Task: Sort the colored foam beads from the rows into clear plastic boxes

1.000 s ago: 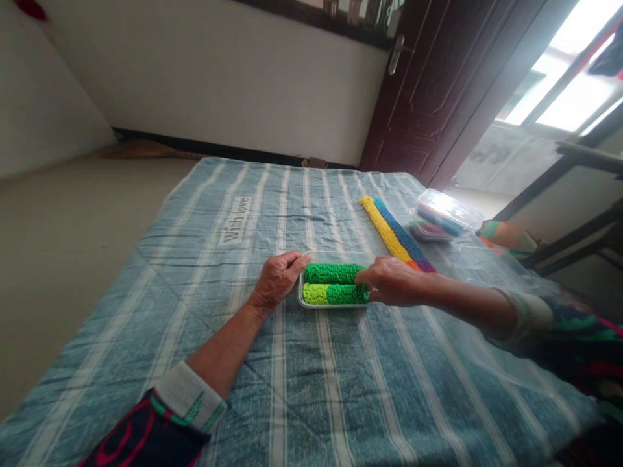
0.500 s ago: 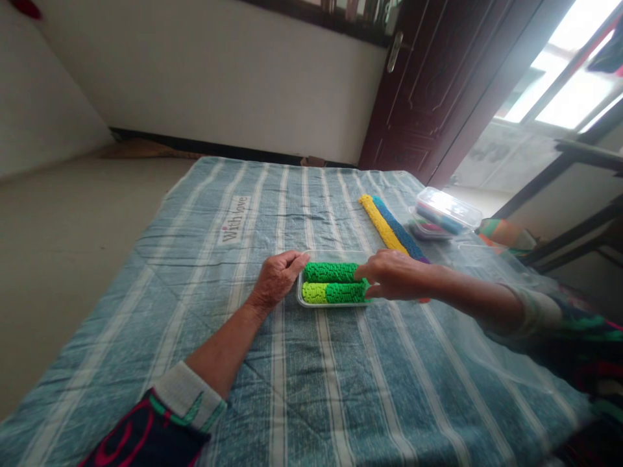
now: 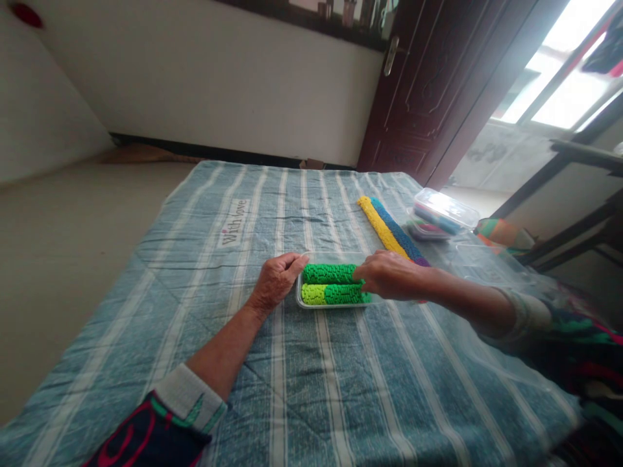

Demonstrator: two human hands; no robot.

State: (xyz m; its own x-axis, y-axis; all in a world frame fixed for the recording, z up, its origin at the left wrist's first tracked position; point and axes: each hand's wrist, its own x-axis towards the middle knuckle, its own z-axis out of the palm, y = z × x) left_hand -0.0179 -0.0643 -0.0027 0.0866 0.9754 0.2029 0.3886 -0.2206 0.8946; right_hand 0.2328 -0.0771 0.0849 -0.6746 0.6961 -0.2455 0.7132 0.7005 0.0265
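Observation:
A clear plastic tray [image 3: 298, 299] sits mid-table and holds a folded green and lime knitted strip [image 3: 331, 284]. My left hand [image 3: 276, 280] rests against the tray's left end, fingers curled on its rim. My right hand [image 3: 389, 275] lies over the tray's right end, fingertips pressed together on the green strip. A long yellow and blue knitted strip [image 3: 389, 228] runs away from behind my right hand towards the far right.
A blue striped cloth [image 3: 311, 363] covers the table. A closed clear box [image 3: 445, 209] with coloured pieces stands at the far right, near a clear lid [image 3: 479, 263]. A dark door [image 3: 428, 78] and a dark frame [image 3: 574, 214] stand beyond the right edge.
My right hand has shifted slightly up and left along the green strip in the tray. My left hand has stayed on the tray's left end.

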